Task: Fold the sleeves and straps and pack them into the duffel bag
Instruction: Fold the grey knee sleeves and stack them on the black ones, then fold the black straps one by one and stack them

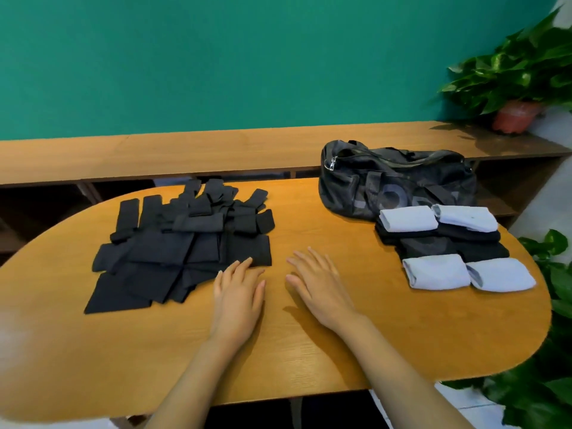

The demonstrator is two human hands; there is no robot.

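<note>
A spread of black sleeves and straps (185, 243) lies flat on the left half of the wooden table (309, 351). A dark duffel bag (396, 181) sits at the table's back right, zipped as far as I can tell. In front of the bag lies a group of folded pieces: white folded sleeves (436, 270) and black folded ones (433, 243). My left hand (238, 292) rests flat on the table, fingertips touching the edge of the black spread. My right hand (318, 283) lies flat on the bare wood between the two groups, holding nothing.
A long wooden shelf (185, 156) runs behind the table under a green wall. A potted plant (517, 88) stands at the shelf's right end, and more leaves (551, 366) crowd the table's right edge.
</note>
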